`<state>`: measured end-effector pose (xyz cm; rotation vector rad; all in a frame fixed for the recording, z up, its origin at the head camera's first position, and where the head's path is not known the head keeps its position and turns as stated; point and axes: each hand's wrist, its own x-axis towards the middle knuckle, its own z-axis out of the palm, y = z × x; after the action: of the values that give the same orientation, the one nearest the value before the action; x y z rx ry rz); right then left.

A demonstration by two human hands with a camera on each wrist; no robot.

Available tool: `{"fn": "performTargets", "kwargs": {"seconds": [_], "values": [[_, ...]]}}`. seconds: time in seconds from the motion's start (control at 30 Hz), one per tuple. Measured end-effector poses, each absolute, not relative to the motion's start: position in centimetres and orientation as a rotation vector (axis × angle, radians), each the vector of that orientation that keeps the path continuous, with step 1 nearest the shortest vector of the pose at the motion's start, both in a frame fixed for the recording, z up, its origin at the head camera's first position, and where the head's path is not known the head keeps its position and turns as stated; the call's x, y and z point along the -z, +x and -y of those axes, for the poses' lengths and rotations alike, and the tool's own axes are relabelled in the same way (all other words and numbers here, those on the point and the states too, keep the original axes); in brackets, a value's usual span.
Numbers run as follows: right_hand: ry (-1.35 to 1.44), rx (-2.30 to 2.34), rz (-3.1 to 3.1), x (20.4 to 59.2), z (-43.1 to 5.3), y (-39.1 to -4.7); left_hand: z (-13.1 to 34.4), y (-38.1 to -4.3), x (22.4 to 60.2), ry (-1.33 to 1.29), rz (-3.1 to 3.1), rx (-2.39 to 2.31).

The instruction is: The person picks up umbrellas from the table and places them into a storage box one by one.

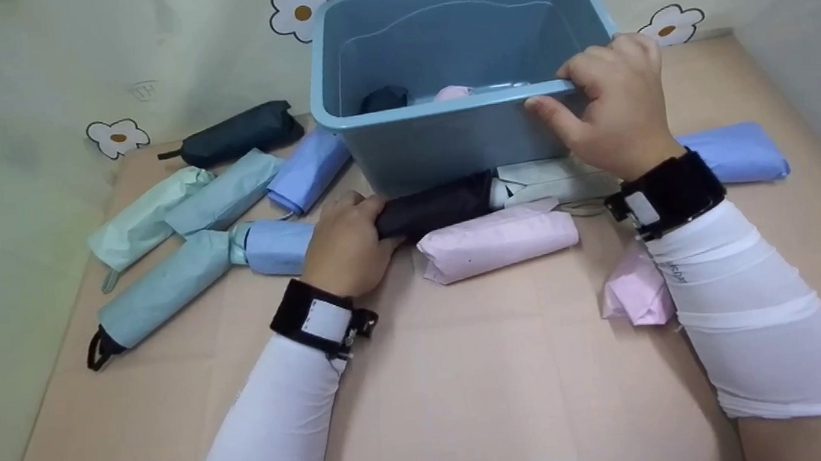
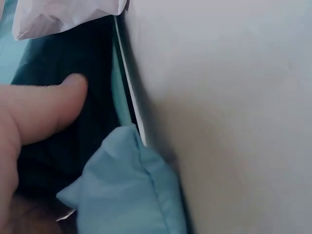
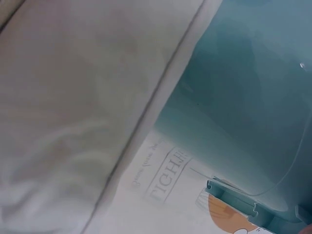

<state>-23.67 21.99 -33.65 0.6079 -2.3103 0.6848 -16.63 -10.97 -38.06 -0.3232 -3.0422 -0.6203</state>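
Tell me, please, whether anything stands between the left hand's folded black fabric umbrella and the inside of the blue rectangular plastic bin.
The bin's front wall stands between them, just beyond the umbrella; the right hand grips the rim.

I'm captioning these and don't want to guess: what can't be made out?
Head: held black umbrella, left end behind left hand.
Head: bin, part of floor behind front wall.
Head: rightmost pink umbrella, right part behind sleeve.
Right wrist: right hand, mostly cut off by bottom-right corner.
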Motion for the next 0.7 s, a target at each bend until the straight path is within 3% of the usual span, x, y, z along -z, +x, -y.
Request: {"fn": "performTargets", "kwargs": {"seconds": [0.43, 0.7], "values": [[0.61, -0.705, 2.321, 33.6, -22.0, -23.5, 11.2, -16.0, 35.0, -0.228, 2.833, 0.968], [0.613, -0.711, 2.317, 33.6, -22.0, -23.7, 13.5, -15.2, 32.0, -0.38, 2.856, 0.948]]}}
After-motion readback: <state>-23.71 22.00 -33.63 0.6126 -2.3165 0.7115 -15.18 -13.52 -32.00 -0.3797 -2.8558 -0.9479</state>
